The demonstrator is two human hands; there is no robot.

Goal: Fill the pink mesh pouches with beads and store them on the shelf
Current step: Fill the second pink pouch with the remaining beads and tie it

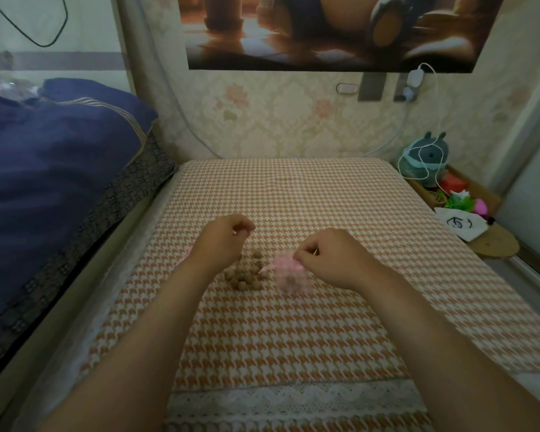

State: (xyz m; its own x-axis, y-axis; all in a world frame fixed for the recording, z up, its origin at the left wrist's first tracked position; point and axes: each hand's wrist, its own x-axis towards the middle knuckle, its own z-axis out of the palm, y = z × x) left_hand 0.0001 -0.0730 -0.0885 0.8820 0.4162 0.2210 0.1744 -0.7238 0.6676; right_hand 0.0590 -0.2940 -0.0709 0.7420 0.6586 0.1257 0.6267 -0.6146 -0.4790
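Note:
A pile of brown beads (247,275) lies on the houndstooth-covered table (293,338). Just right of it is a pink mesh pouch (289,274), blurred, with a bead showing inside. My right hand (334,260) pinches the pouch's top edge, and a pink ribbon trails left from it toward the beads. My left hand (226,240) hovers just behind and left of the pile, fingers curled, thumb and fingertips pinched on something small that looks like a bead. A bit of a second pink pouch (187,253) shows from under my left wrist.
A bed with a dark blue quilt (53,169) runs along the table's left side. At the right, a low shelf (493,241) holds a plush toy (424,160), a white cloth bag (462,226) and colourful bits. A white cable hangs from a wall socket (413,85).

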